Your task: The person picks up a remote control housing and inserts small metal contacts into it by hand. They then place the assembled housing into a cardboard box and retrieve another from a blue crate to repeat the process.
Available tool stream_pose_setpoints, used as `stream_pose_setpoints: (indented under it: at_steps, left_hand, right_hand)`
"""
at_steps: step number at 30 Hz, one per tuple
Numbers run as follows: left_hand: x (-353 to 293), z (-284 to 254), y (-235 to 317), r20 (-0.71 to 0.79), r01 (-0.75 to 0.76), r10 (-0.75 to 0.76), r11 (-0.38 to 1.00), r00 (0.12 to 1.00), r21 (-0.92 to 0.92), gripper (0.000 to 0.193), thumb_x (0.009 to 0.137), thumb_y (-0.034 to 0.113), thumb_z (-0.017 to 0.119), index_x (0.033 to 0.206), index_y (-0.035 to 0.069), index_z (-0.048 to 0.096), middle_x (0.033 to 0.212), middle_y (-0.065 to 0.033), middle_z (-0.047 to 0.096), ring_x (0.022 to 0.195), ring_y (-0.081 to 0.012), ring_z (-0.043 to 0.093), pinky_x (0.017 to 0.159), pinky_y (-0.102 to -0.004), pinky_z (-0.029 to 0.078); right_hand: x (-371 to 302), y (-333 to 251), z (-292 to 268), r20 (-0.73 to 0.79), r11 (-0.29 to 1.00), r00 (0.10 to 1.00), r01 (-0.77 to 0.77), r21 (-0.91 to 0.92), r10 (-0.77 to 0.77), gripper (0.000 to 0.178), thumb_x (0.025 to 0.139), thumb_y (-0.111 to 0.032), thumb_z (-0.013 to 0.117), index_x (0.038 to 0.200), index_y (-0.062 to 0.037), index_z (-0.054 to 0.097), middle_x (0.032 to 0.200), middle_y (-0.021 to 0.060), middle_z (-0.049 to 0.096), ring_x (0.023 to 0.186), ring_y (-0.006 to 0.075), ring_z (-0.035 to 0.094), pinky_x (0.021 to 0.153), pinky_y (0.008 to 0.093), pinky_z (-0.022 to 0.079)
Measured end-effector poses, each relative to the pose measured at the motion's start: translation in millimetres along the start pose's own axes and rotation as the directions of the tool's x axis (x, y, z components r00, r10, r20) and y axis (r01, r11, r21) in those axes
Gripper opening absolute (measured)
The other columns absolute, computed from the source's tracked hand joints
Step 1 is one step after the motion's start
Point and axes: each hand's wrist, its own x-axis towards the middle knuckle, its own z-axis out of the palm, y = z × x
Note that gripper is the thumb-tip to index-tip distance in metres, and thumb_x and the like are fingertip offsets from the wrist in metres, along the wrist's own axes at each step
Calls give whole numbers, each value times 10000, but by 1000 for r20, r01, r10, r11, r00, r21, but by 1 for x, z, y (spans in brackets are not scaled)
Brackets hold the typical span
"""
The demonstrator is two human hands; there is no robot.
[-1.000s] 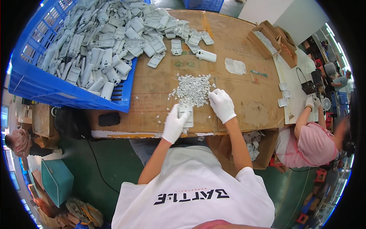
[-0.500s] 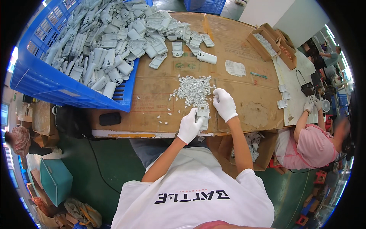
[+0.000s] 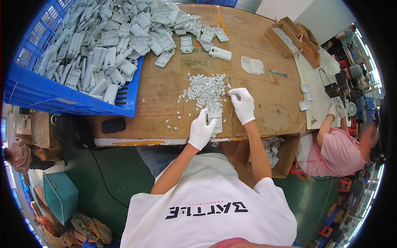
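My left hand [image 3: 201,131], in a white glove, grips a pale grey-white plastic housing [image 3: 216,122] near the table's front edge. The housing's hollow side faces up, and its far end meets the near edge of a heap of tiny whitish parts [image 3: 205,90]. Just right of that heap is my right hand [image 3: 243,106], gloved too, with thumb and forefinger curled together in a pinch. Whatever those fingertips hold, if anything, is too small to make out. A few tiny parts lie scattered left of the heap.
A blue crate [image 3: 70,97] overflowing with similar housings [image 3: 109,58] fills the left. Farther right lie a paper slip [image 3: 252,65], a pen [image 3: 278,73] and cardboard boxes [image 3: 285,39] of parts. A black case [image 3: 113,125] rests front left. A co-worker in pink [image 3: 341,151] sits at the right.
The whole view has shifted a little, so the table appears higher and farther left. My left hand keeps its hold on the housing; the right stays pinched beside the heap.
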Motion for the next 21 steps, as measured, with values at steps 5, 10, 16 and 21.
stream_pose_setpoints:
  at_steps: [5, 10, 16, 21]
  left_hand:
    - [0, -1, 0, 28, 31, -28, 994, 999, -103, 321, 893, 180, 646, 1159, 23, 557, 935, -224, 702, 880, -389, 696, 743, -448, 545]
    - [-1, -3, 5, 42, 45, -41, 993, 998, -110, 319, 896, 180, 648, 1159, 21, 559, 946, -226, 702, 885, -387, 697, 748, -447, 545]
    - [0, -2, -3, 77, 95, -86, 989, 993, -115, 337, 900, 174, 640, 1181, 6, 563, 966, -217, 708, 906, -353, 708, 769, -421, 547]
    - [0, -3, -1, 57, 36, -33, 998, 998, -53, 342, 906, 169, 624, 1196, -2, 568, 975, -208, 715, 913, -326, 719, 784, -399, 548]
  right_hand:
    - [1, 3, -2, 9, 998, 998, 58, -23, -58, 170, 853, -20, 648, 961, -106, 747, 851, 65, 615, 706, 188, 606, 664, 315, 492]
    - [-1, -5, -4, 4, 996, 998, 68, -56, -67, 277, 841, 18, 622, 1032, -132, 755, 845, 93, 577, 744, 232, 607, 687, 335, 487]
    - [-1, 11, -6, 44, 981, 989, 144, -130, -140, 277, 832, -2, 653, 1057, -142, 734, 908, 81, 584, 827, 254, 609, 732, 361, 497]
    - [-8, -4, 1, 19, 914, 960, 270, -304, -278, 186, 813, -50, 698, 978, -134, 720, 972, 71, 590, 921, 279, 594, 780, 397, 507]
